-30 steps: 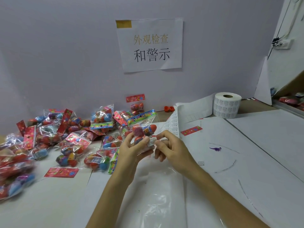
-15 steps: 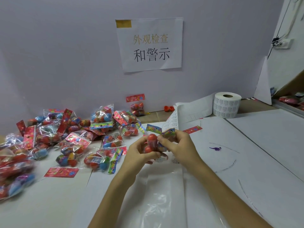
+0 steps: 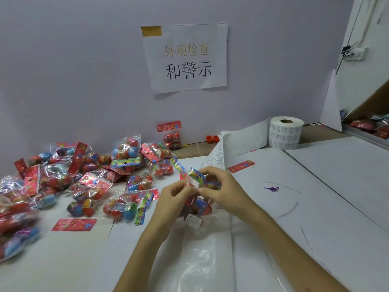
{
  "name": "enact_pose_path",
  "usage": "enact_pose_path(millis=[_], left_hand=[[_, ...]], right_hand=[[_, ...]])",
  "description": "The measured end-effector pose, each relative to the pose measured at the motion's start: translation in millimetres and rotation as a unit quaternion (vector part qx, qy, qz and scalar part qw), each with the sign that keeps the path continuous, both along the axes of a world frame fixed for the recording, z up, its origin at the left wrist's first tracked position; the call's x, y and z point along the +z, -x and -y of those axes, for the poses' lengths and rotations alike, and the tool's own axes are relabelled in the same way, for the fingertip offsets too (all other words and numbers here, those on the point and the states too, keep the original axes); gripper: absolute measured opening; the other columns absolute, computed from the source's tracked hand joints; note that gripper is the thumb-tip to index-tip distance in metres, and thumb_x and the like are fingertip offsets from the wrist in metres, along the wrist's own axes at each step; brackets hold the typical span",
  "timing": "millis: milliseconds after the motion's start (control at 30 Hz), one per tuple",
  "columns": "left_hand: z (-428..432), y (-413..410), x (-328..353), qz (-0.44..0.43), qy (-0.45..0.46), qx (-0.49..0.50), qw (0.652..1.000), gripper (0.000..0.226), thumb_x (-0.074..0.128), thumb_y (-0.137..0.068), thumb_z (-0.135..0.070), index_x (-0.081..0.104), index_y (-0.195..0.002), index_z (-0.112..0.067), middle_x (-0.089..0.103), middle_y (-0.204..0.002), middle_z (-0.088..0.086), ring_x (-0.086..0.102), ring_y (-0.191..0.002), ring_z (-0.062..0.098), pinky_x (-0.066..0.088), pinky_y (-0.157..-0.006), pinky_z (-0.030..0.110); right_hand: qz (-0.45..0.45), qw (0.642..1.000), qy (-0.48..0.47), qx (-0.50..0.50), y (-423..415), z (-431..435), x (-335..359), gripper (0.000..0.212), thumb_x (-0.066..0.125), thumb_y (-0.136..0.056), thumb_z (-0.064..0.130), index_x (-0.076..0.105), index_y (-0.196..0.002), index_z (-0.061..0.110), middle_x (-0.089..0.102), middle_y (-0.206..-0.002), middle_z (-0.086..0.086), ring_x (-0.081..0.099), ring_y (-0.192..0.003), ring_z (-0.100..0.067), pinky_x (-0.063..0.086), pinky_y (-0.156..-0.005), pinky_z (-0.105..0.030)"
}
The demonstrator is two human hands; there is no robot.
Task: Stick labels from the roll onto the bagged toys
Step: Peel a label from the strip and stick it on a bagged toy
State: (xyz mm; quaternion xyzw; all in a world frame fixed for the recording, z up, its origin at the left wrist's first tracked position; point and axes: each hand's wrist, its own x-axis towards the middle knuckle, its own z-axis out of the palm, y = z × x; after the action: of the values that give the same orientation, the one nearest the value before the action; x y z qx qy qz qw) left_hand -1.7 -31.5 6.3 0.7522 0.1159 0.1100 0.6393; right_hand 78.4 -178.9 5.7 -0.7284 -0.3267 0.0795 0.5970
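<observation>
The left hand (image 3: 175, 200) and the right hand (image 3: 228, 191) are close together, and each one pinches with curled fingers the upper part of one bagged toy (image 3: 199, 207) between them. A white label (image 3: 192, 220) is on its lower part. The label roll (image 3: 286, 133) stands well apart, at the back right of the table (image 3: 315, 207).

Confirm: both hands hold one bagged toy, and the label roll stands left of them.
Not quite. In the head view the label roll stands to the right of the hands; the left hand and right hand do both hold one bagged toy.
</observation>
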Motion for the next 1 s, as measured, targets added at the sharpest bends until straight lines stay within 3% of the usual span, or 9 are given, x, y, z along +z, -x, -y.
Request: enact_pose_path(millis=[100,233,300,467,567,633,667,767,1000], left_hand=[[0.9,0.2,-0.3,-0.013,-0.022,-0.007,1.000,0.034,0.062,-0.095,-0.016,0.079,-0.070,-0.031,0.075,-0.077,-0.005,0.072,-0.071,0.007,0.052,-0.055,0.015],[-0.3,-1.5,-3.1,-0.010,-0.017,-0.005,1.000,0.027,0.064,-0.096,-0.032,0.081,-0.081,-0.018,0.077,-0.080,0.007,0.073,-0.073,0.021,0.054,-0.057,0.020],[2.0,-1.2,-3.8,-0.007,-0.020,0.011,1.000,0.033,0.058,-0.093,-0.047,0.081,-0.083,-0.025,0.078,-0.078,0.000,0.074,-0.069,0.014,0.052,-0.052,0.016],[-6.2,-8.5,-4.7,0.023,0.032,0.048,0.998,0.044,0.043,-0.101,-0.050,0.074,-0.104,-0.018,0.077,-0.092,0.008,0.071,-0.075,0.026,0.053,-0.061,0.035],[-15.8,-10.5,-4.9,0.026,0.063,0.078,0.995,0.049,0.040,-0.100,-0.056,0.070,-0.103,-0.017,0.075,-0.096,0.011,0.068,-0.078,0.034,0.051,-0.067,0.039],[-17.4,-12.9,-4.3,0.010,0.071,0.080,0.994,0.049,0.035,-0.103,-0.054,0.068,-0.101,-0.018,0.073,-0.101,0.009,0.065,-0.081,0.035,0.050,-0.068,0.039],[-17.5,-14.5,-4.6,0.003,0.072,0.076,0.995,0.048,0.033,-0.106,-0.052,0.067,-0.100,-0.018,0.072,-0.103,0.008,0.065,-0.082,0.035,0.049,-0.068,0.040],[-13.9,-16.8,-5.1,-0.011,0.065,0.050,0.997,0.046,0.031,-0.109,-0.044,0.067,-0.101,-0.016,0.071,-0.104,0.010,0.064,-0.081,0.037,0.047,-0.068,0.040],[-5.9,-14.0,-8.8,0.005,0.003,0.042,0.999,0.035,0.038,-0.110,-0.026,0.068,-0.099,-0.013,0.073,-0.101,0.011,0.066,-0.079,0.037,0.049,-0.065,0.038]], right_hand=[[-0.013,0.999,0.027,0.032,-2.4,6.3,1.9,0.027,0.076,-0.083,0.019,0.072,-0.108,0.029,0.073,-0.097,0.002,0.074,-0.089,-0.023,0.063,-0.077,-0.038],[-0.025,0.998,0.047,0.041,-2.8,12.9,4.7,0.005,0.073,-0.090,0.019,0.073,-0.094,0.022,0.072,-0.081,0.000,0.069,-0.077,-0.021,0.058,-0.063,-0.043],[-0.021,0.998,0.048,0.029,-5.2,15.8,8.3,0.001,0.073,-0.091,0.016,0.073,-0.092,0.015,0.072,-0.082,-0.007,0.067,-0.078,-0.014,0.059,-0.075,-0.046],[-0.055,0.995,-0.071,-0.046,-20.6,49.6,29.9,0.008,0.067,-0.094,0.003,0.069,-0.091,0.009,0.070,-0.079,-0.001,0.064,-0.066,-0.004,0.050,-0.061,-0.015],[-0.086,0.890,-0.375,-0.244,-39.5,84.9,42.8,0.014,0.057,-0.097,-0.003,0.063,-0.094,0.009,0.071,-0.075,0.001,0.066,-0.062,-0.010,0.052,-0.055,-0.021],[-0.125,0.783,-0.538,-0.288,-52.1,116.3,44.1,0.017,0.053,-0.102,0.005,0.057,-0.118,0.012,0.069,-0.098,-0.001,0.071,-0.085,-0.017,0.059,-0.072,-0.029],[-0.146,0.760,-0.569,-0.279,-56.5,129.9,41.7,0.032,0.050,-0.105,0.011,0.047,-0.136,0.017,0.064,-0.117,0.000,0.071,-0.100,-0.019,0.059,-0.082,-0.033],[-0.182,0.781,-0.531,-0.273,-61.8,141.4,33.5,0.063,0.048,-0.105,0.011,0.018,-0.158,0.028,0.050,-0.140,0.001,0.069,-0.113,-0.024,0.057,-0.087,-0.036],[-0.146,0.888,-0.313,-0.303,-50.2,107.4,26.2,0.031,0.056,-0.095,0.007,0.064,-0.120,0.024,0.077,-0.095,0.002,0.071,-0.070,-0.016,0.053,-0.069,-0.024]])
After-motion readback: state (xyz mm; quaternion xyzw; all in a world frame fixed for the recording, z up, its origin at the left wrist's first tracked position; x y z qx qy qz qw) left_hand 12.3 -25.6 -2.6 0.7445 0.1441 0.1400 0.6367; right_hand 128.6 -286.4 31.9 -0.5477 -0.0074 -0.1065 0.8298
